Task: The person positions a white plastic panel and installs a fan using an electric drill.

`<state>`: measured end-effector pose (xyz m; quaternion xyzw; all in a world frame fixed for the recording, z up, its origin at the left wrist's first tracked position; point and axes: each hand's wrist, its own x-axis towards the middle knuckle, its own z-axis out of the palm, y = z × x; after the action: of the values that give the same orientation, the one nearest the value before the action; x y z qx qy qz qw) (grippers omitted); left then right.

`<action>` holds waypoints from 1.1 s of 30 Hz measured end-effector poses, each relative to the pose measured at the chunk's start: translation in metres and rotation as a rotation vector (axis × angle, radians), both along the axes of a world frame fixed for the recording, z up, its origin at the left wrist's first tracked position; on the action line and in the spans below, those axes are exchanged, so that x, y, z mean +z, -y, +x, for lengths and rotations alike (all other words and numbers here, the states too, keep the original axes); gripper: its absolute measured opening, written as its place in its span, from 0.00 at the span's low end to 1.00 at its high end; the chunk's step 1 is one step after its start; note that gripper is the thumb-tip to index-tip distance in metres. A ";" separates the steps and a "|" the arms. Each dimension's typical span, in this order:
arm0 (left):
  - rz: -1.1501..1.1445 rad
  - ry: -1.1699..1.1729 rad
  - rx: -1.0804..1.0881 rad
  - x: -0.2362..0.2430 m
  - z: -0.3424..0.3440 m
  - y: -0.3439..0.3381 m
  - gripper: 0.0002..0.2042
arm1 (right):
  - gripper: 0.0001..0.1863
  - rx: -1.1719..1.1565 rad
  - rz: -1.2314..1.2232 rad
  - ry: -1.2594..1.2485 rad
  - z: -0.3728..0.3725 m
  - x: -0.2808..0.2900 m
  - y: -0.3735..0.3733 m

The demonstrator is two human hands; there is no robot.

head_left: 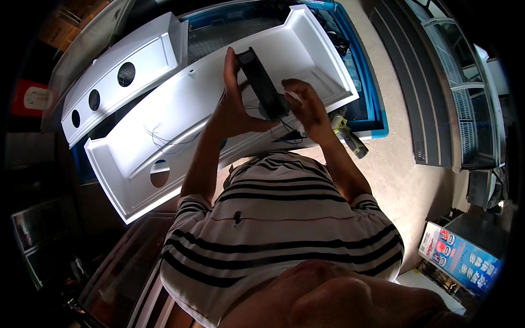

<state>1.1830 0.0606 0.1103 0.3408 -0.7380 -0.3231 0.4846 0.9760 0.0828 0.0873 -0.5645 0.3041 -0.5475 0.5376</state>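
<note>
At nine o'clock lies a white panel with three round holes [117, 76]. Just right of it, a larger white tray-shaped panel [180, 117] runs toward one o'clock, with one round hole [159, 173] near its lower end and thin wires [164, 139] on it. At twelve o'clock the left hand [232, 106] is curled closed around a black square fan [263, 83], thumb and fingers clamping its edge. The right hand [307, 106] pinches the fan's lower corner. A yellow-and-black power tool [350, 138] lies at two o'clock.
</note>
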 end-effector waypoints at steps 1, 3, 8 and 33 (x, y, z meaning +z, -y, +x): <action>-0.075 0.108 0.034 0.004 0.000 0.000 0.72 | 0.18 0.033 0.064 0.009 -0.003 0.004 0.002; -0.154 0.270 0.067 0.010 0.001 -0.002 0.70 | 0.17 0.094 0.194 0.029 -0.010 0.019 0.010; -0.344 0.406 0.035 0.018 -0.007 0.004 0.59 | 0.33 0.111 0.096 -0.171 -0.017 0.048 0.023; 0.427 0.159 -0.429 -0.036 -0.076 0.005 0.39 | 0.08 -0.188 0.094 0.422 -0.039 0.043 0.058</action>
<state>1.1067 0.0556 0.0744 0.2954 -0.7440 -0.5382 0.2636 0.9369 0.0251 0.1306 -0.3810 0.2612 -0.6862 0.5619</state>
